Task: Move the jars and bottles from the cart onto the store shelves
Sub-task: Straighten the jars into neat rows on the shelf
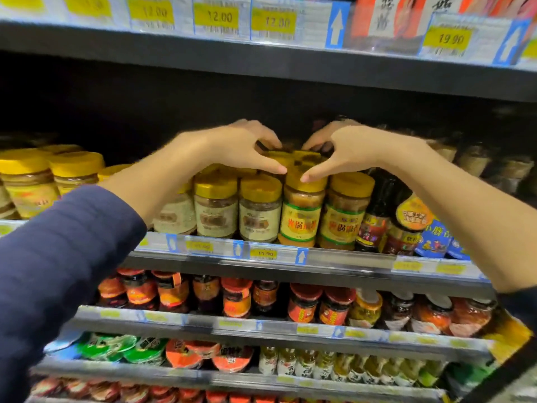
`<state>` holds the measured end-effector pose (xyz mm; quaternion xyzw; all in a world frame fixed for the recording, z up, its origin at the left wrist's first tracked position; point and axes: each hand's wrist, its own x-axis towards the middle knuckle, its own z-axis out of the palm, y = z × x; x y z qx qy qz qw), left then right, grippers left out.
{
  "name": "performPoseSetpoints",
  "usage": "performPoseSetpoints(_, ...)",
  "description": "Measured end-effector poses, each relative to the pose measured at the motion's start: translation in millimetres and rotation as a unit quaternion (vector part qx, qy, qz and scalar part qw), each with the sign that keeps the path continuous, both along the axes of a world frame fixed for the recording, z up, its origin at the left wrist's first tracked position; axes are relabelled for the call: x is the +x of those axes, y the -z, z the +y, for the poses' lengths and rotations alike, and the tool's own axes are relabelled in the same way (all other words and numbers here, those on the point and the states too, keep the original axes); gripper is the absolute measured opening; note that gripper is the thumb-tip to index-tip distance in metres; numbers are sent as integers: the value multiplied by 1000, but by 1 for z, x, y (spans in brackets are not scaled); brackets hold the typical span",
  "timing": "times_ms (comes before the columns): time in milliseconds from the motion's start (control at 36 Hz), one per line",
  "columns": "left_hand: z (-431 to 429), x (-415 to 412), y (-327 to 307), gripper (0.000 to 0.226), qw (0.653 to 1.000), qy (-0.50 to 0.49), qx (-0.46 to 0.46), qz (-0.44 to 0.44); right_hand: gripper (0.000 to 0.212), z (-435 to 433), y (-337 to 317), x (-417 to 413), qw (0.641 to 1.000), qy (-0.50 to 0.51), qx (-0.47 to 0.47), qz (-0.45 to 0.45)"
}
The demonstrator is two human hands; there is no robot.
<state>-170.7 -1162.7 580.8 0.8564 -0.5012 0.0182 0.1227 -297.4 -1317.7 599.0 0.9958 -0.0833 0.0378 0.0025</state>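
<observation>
Shelf (pixel 290 258) jars (pixel 302 161) sit under both hands (pixel 247 146), fingertips touching lids.

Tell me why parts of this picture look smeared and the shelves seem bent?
In the head view, the price tags along the top edge are blurred, while the yellow-lidded jars below the hands stay fairly sharp; the back of that shelf lies in deep shadow; the wide lens bows the shelf edges toward the corners.

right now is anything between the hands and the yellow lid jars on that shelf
Nothing visible does. The left hand and right hand already rest on the yellow lids of the jars in the row behind the front jars.
</observation>
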Motion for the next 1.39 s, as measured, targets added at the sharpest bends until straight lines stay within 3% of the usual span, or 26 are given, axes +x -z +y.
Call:
performPoseSetpoints(139, 35, 25, -3, 71, 997, -37, 71, -19, 78, 34, 11, 29, 1000, -12, 0, -3)
performPoseSetpoints(278, 52, 47, 9, 88, 987, -57, 139, -50, 96, 59, 24, 56, 996, 68, -56, 27)
performPoseSetpoints(389, 57, 60, 25, 92, 981, -57, 172, -62, 89, 69, 33, 68, 993, 93, -49, 48)
performPoseSetpoints(611, 56, 76, 35, 96, 990, -26, 140, -21, 80, 67, 34, 75, 992, 106, -4, 61)
performPoseSetpoints(861, 58, 89, 40, 93, 992, 6, 124, 37, 73, 70, 30, 75, 989, 109, -15, 101)
performPoseSetpoints(1139, 57, 88, 41, 98, 994, 2, 112, -18, 74, 71, 33, 73, 990, 116, 8, 79)
performPoseSetpoints(1389, 57, 84, 43, 94, 993, -3, 116, -17, 74, 68, 35, 74, 991, 107, 13, 76)
